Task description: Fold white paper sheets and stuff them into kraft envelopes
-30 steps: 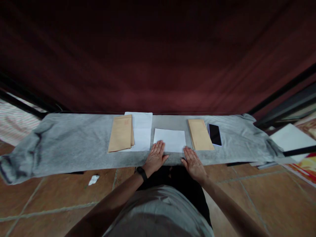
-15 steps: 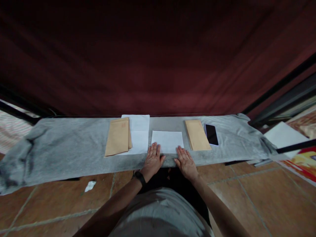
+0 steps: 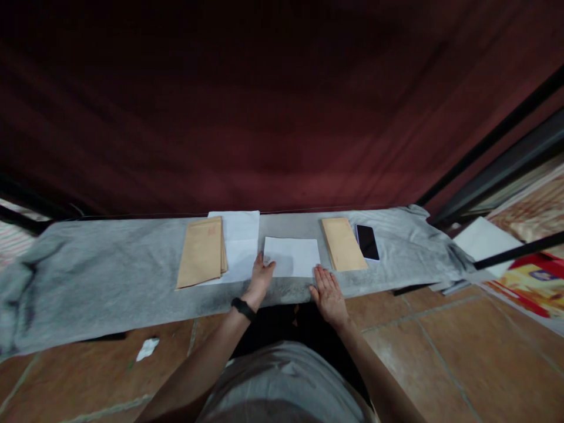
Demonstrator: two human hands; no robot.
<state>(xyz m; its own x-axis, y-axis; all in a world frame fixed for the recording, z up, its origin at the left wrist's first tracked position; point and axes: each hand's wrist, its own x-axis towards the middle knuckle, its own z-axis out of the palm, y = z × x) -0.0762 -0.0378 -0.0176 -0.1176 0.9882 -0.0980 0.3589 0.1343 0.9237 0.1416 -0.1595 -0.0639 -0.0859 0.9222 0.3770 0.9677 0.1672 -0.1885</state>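
A folded sheet of white paper (image 3: 291, 257) lies flat on the grey cloth in front of me. At its lower left corner is my left hand (image 3: 259, 279), turned on its side. The thumb is apart from the fingers and reaches over the sheet's edge; the fingertips are partly hidden. My right hand (image 3: 329, 296) rests palm down, fingers stretched out, with its fingertips at the sheet's lower right corner. To the left, brown paper envelopes (image 3: 200, 252) partly cover larger white sheets (image 3: 241, 244). More brown envelopes (image 3: 345, 244) lie to the right.
A dark-screened phone (image 3: 367, 242) lies beside the right-hand envelopes. The grey cloth (image 3: 118, 264) covers a long narrow bench against a dark red curtain (image 3: 282, 117). A crumpled white scrap (image 3: 147, 349) is on the tiled floor. A red and yellow printed box (image 3: 540, 282) stands at far right.
My left hand has turned from flat on its palm to its side and shifted to the sheet's left corner. My right hand stays flat at the right corner. The view has shifted slightly.
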